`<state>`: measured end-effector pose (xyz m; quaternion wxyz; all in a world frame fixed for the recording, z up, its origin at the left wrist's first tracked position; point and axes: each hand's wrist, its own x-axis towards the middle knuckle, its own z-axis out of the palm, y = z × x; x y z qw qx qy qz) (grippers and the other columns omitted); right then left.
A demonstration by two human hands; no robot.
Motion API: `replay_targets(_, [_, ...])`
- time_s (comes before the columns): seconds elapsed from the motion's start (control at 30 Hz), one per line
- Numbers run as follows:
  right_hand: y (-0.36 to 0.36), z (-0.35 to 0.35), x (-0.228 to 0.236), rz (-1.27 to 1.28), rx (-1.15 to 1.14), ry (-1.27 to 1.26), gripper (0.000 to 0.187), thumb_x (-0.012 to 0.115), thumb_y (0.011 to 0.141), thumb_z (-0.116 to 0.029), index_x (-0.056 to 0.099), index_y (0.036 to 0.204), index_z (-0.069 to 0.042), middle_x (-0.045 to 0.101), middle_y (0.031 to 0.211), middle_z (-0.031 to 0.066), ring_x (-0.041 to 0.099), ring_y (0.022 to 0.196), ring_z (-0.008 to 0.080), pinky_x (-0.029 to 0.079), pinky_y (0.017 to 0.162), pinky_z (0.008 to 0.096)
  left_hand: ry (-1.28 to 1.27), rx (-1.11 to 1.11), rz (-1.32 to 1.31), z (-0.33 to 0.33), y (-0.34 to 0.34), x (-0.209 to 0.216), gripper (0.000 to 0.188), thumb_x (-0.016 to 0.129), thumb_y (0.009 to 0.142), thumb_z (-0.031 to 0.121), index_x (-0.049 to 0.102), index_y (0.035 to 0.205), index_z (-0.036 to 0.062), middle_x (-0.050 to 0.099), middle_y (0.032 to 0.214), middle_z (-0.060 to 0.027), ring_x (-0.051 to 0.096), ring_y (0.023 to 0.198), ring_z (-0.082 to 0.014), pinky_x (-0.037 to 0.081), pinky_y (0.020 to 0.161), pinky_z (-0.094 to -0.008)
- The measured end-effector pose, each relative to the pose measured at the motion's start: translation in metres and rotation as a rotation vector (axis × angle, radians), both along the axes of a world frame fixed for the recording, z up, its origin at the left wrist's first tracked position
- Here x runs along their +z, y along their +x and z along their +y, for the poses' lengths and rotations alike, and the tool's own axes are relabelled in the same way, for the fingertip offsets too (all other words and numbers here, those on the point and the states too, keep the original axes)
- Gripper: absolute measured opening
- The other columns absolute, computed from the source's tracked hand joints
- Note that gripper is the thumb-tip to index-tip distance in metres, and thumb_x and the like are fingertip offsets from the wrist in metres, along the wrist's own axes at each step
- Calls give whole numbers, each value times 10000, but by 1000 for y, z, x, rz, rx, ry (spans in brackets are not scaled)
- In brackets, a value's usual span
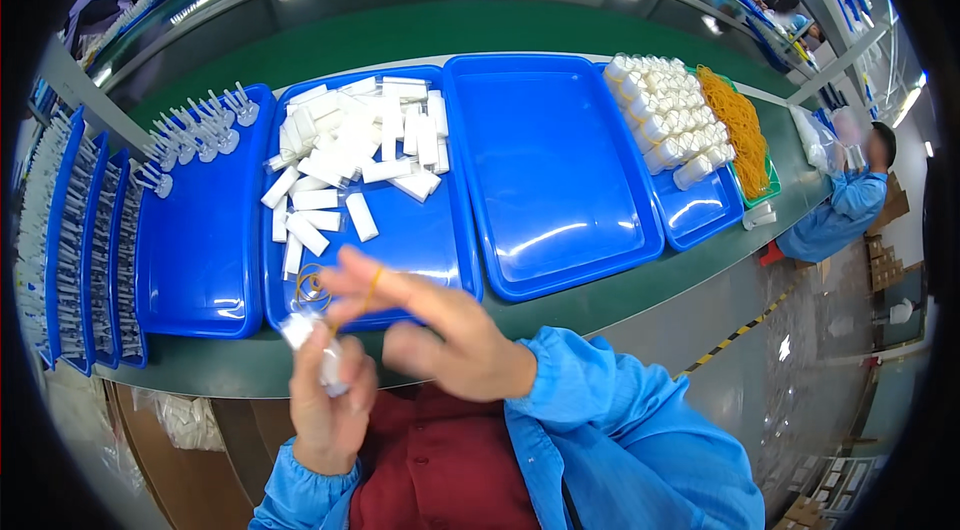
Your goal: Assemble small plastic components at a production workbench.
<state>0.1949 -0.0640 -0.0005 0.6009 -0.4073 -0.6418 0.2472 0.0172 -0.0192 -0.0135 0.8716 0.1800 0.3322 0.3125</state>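
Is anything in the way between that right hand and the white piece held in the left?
Nothing visible blocks it: the right hand, with a yellow band around a finger, is close beside the white piece in the left hand. Blur hides whether they touch.

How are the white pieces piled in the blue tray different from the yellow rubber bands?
The white pieces are chunky and straight; the yellow rubber bands are thin and curly. The white pieces lie in a blue tray, the yellow rubber bands in a green tray. Both are heaped up.
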Motion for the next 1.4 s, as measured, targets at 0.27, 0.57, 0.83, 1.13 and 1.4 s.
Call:
replay_targets(0.27, [-6,24,0,-139,-138,-10,655,756,880,-306,546,1417,4,704,1265,128,711,1105,223,517,950,349,-89,38,-110,-12,18,45,530,463,1070,425,460,1452,58,481,650,29,418,463,-70,350,397,-217])
replay_targets(0.57, [5,-6,-14,153,237,-312,979,829,850,-381,296,1576,3,531,1481,194,580,1308,296,479,1038,391,1445,-54,830,8,5,9,1037,858,787,171,230,1582,-51,727,831,-83,740,734,-250,577,664,-335])
replay_targets(0.83, [-10,-5,6,-264,17,-153,569,869,704,-87,657,1231,-57,664,1087,108,616,918,257,501,778,334,1444,-153,821,3,2,-6,981,800,761,109,286,1595,58,739,872,-155,740,798,-344,574,688,-413])
replay_targets(1.13, [43,-44,33,-230,-247,-304,497,792,846,-84,604,1305,-41,642,1180,123,627,1019,289,506,899,388,1443,-279,649,5,27,9,1089,904,677,105,301,1581,35,582,1282,-197,632,1138,-332,517,969,-411])
replay_targets(1.4, [239,-143,5,-560,-1458,-290,399,783,901,-147,645,1259,-39,625,1114,97,640,905,175,554,810,311,1435,-181,691,7,12,7,752,831,745,-7,516,1428,8,555,1352,-181,617,1187,-305,503,999,-403])
